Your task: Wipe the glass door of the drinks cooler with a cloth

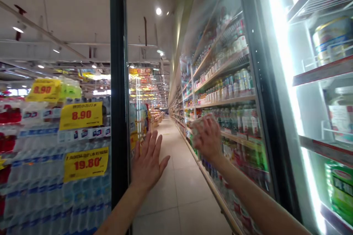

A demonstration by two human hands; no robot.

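My left hand (149, 161) is open, its fingers spread flat against the edge of a glass door with a black frame (119, 99) that stands swung out into the aisle. My right hand (209, 141) is raised to a fogged glass cooler door (220, 44) on the right. Its fingers are closed over a whitish cloth (199, 124), blurred by motion, which it presses to the glass. Behind that glass are shelves of bottles and jars (234, 84).
Stacked water bottles with yellow price tags (81, 115) show through the open door on the left. At far right a lit cooler interior (325, 80) holds cans and green packs. A tiled aisle (179, 183) runs ahead between the shelves.
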